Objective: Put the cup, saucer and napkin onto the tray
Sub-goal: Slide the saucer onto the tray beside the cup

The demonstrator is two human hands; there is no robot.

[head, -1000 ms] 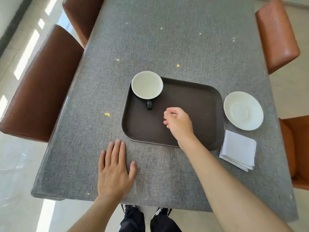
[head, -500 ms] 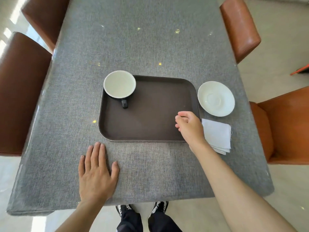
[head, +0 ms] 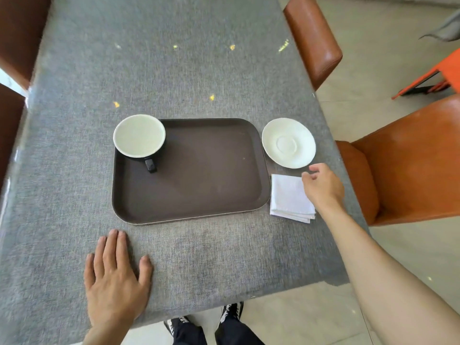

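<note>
Already the cup (head: 139, 135) (dark outside, pale inside) sits in the tray (head: 199, 183).

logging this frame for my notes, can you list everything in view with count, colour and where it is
tray: 1, dark brown, middle of the table
cup: 1, black outside and white inside, far left corner of the tray, handle toward the person
saucer: 1, white, on the table just right of the tray
napkin: 1, white, folded, on the table below the saucer, beside the tray
table: 1, grey cloth cover
chairs: several, brown and orange, along both sides of the table
left hand: flat on the table, near edge, holding nothing
right hand: over the napkin's right edge, fingers near the saucer, holding nothing
shoes: 2, black and white, below the table edge
</note>
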